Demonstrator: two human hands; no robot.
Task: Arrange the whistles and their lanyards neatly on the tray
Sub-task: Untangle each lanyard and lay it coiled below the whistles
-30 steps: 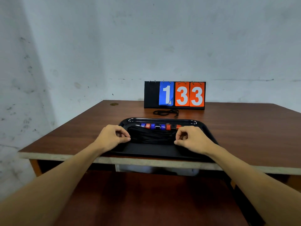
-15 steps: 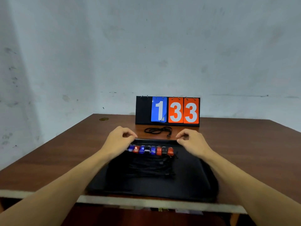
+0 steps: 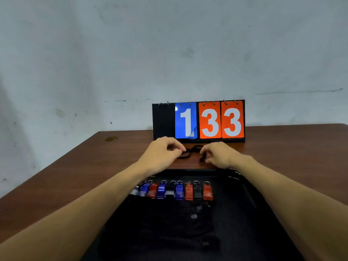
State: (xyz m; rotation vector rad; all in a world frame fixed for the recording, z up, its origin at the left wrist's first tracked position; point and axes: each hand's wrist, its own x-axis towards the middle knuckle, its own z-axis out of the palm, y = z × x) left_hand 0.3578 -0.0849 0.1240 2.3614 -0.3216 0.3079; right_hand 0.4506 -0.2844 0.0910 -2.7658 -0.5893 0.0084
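Observation:
A black tray (image 3: 250, 213) lies on the table in front of me. Along its far side stands a row of several whistles (image 3: 174, 191), blue, red and black, each with a metal ring. Their black lanyards (image 3: 184, 219) lie in the dark middle of the tray, hard to make out. Beyond the tray a loose black lanyard (image 3: 193, 150) lies on the wood. My left hand (image 3: 162, 153) pinches its left end with curled fingers. My right hand (image 3: 219, 154) pinches its right end.
A flip scoreboard (image 3: 198, 121) reading 1 33 stands upright just behind the loose lanyard, against a pale wall. The brown wooden table (image 3: 75, 176) stretches to both sides of the tray. Its left edge drops off at the left.
Both hands moved forward from the tray, past the row of whistles, to the loose lanyard by the scoreboard and took hold of it. The camera moved closer.

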